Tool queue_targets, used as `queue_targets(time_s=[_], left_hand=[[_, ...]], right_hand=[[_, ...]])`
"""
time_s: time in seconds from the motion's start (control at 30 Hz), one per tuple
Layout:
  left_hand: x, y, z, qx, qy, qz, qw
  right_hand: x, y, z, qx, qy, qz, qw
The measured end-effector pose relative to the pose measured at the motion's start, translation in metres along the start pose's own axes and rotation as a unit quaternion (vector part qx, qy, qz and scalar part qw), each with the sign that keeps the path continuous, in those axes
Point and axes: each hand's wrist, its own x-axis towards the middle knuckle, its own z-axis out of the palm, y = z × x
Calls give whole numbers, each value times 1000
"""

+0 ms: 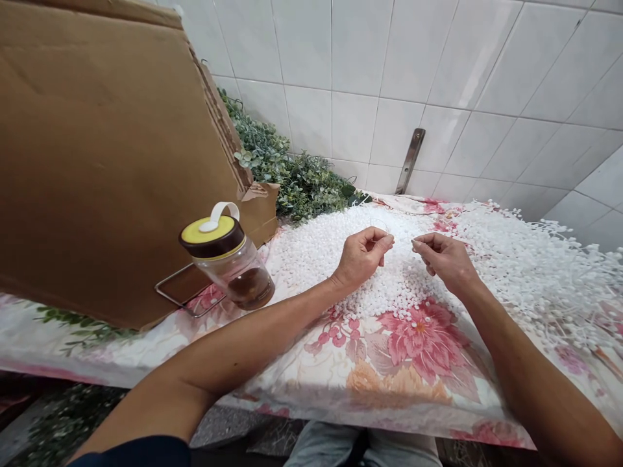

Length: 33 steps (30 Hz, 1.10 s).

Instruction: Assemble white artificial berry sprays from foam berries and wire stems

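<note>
A wide heap of small white beads (311,256) lies on the flowered tablecloth (311,383). My left hand (363,256) is over the middle of the heap, thumb and fingertips pinched together; a faint thin loop shows just above it, too fine to name. Facing it, a short gap to the right, my right hand (445,259) is closed in a pinch too. Whatever sits between the fingertips of either hand is too small to make out. To the right of my right hand spreads a pile of white berry-tipped stems (540,272).
A clear jar (248,279) with a yellow and brown lid and some dark liquid stands left of the beads. Behind it rises a large cardboard box (111,149). Green artificial foliage (306,181) lies along the tiled wall (360,130), where a metal bracket (410,161) is fixed.
</note>
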Motion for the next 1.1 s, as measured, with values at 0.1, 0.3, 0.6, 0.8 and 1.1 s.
queue_targets(time_s=[0.1,0.3,0.6,0.8,1.1], left_hand=[[3,-4,-1,-11,13,-23,1000],[6,-5,-2,-7,31,-54,998],[4,-8,-2,40,22,-42,998],[1,-9,-2,114,0,-40,993],[-7,-10,-4,281,-13,160,946]], right_hand=[[1,-2,-3,-9,22,-6,1000],[0,-6,-6,15,41,-34,998],[7,-3,-11,45,83,-38,995],[14,2,-17,85,112,-62,988],[5,-6,-5,162,34,-31,986]])
